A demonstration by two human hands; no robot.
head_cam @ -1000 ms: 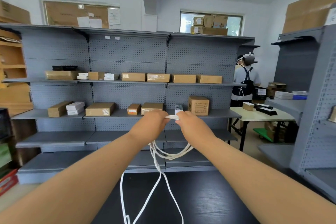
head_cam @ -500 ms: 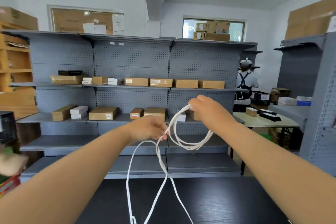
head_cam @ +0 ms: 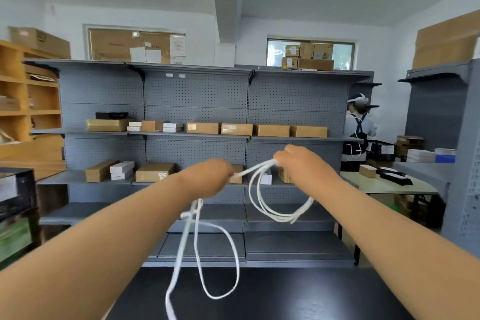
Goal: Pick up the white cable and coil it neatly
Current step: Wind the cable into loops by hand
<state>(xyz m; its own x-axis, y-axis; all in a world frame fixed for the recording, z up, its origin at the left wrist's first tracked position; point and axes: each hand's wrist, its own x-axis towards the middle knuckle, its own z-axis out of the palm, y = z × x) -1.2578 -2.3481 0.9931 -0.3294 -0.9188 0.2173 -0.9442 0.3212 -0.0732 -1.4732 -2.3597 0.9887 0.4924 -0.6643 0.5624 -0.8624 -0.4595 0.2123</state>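
Here, nearest first.
Table [head_cam: 298,299]: dark, across the bottom of the view, below both forearms.
Loose cable: a free loop and a blurred tail of the cable [head_cam: 270,212] hang under the left hand, down in front of the table's near edge; whether they touch the table cannot be told.
Left hand [head_cam: 207,176]: raised at chest height, back of the hand to the camera. Its fingers are curled closed around the cable; one strand leaves the fist to the right, others drop below it.
Right hand [head_cam: 302,163]: a little higher and to the right of the left, apart from it. Its fingers are closed on a bunch of gathered loops at their top.
Coil: several white loops hang from the right hand, roughly round, lying close together at the bottom.
Span: a short taut run of cable joins the two hands.
Shelves [head_cam: 197,96]: grey pegboard unit behind the hands, with brown boxes [head_cam: 202,128] and some small white ones on the middle levels.
Side table [head_cam: 384,186]: pale, at the right, carrying a small box and dark items.
Person [head_cam: 358,132]: standing far right beside the shelves, back turned, wearing a white headset and dark straps.
Windows: two high in the back wall, with boxes stacked against them.
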